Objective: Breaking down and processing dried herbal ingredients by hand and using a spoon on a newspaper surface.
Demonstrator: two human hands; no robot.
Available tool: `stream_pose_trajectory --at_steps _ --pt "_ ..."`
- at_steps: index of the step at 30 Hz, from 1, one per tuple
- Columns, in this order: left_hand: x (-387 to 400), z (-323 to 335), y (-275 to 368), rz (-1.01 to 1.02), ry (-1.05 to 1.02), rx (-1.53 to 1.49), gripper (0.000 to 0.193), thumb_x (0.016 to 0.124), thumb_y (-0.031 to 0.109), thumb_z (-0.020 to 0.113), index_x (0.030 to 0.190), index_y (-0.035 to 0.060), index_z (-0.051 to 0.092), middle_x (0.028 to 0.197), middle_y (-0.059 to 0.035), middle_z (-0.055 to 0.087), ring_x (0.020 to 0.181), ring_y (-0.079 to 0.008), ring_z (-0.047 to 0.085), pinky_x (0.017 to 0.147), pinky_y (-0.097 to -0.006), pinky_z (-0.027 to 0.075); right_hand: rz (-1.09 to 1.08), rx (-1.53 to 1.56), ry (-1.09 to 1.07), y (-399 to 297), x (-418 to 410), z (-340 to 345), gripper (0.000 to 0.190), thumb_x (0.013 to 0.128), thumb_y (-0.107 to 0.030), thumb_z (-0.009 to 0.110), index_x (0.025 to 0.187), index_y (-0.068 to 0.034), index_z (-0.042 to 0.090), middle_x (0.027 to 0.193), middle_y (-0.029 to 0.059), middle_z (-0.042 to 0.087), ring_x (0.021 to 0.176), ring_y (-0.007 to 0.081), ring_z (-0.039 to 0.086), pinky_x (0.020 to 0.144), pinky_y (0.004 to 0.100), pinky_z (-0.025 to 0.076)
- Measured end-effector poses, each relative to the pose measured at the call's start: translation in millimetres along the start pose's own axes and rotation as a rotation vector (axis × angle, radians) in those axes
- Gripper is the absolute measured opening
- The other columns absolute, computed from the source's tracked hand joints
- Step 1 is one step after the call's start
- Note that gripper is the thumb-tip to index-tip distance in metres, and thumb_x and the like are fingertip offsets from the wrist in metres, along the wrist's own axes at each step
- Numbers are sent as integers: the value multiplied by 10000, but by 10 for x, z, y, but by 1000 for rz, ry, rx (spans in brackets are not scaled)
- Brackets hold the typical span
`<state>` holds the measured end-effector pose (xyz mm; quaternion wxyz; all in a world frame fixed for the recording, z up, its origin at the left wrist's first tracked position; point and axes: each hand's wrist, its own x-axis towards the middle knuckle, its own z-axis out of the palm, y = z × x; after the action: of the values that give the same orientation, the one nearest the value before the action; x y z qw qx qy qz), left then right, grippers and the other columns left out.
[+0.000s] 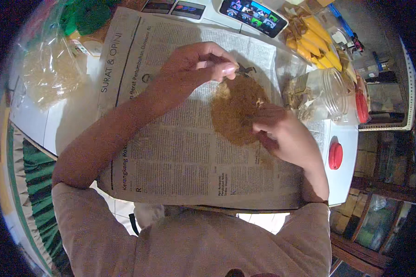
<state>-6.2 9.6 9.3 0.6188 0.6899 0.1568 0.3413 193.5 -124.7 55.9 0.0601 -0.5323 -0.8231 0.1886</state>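
A newspaper sheet (173, 152) covers much of the white table in front of me, with a heap of brown granular material (237, 110) spread on it. My left hand (216, 65) is above the heap's far edge, its thumb and fingertips pinched together on something small that I cannot identify. Just beyond those fingertips lie some dark scraps (248, 70). My right hand (274, 130) is low over the heap's right side, its fingers curled downward and partly hidden; whether they hold anything cannot be made out.
Clear plastic jars (322, 95) lie at the right, near a red lid (335, 155). Yellow packets (313, 39) are at the back right, beside a phone (253, 15) with a lit screen. A transparent bag of pale material (52, 72) sits at the left.
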Motion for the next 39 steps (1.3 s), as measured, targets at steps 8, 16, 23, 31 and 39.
stream_pose_trajectory --at_steps 8,16,23,31,39 --pt "8 18 39 -76 -31 -81 253 895 224 584 1019 4 575 941 -88 640 887 -137 610 785 -281 478 -119 -34 135 14 29 186 167 644 32 627 800 -5 580 797 136 580 843 334 577 765 409 462" --pt "-6 19 -44 -6 -66 -104 182 890 164 588 960 -4 580 925 -89 648 860 -141 626 776 -277 493 -111 32 83 -85 109 102 226 625 47 609 840 -15 579 761 137 594 801 339 584 725 416 458" --pt "-1 62 54 -116 -125 52 97 834 73 642 870 3 584 895 -82 644 872 -134 628 783 -259 505 -94 65 42 66 102 6 227 638 79 614 840 -22 592 774 125 626 718 278 611 667 347 475" --pt "-42 163 57 -179 -194 2 92 795 36 674 861 4 619 861 -70 647 860 -114 626 785 -237 493 66 964 305 295 156 -90 58 794 26 645 843 0 630 804 46 633 715 101 606 615 216 472" --pt "-82 207 88 -178 -210 -47 96 790 26 677 864 5 620 856 -60 650 841 -108 626 764 -237 491 84 1345 277 265 175 23 100 824 -85 658 889 -15 629 807 51 645 717 91 597 656 228 484"
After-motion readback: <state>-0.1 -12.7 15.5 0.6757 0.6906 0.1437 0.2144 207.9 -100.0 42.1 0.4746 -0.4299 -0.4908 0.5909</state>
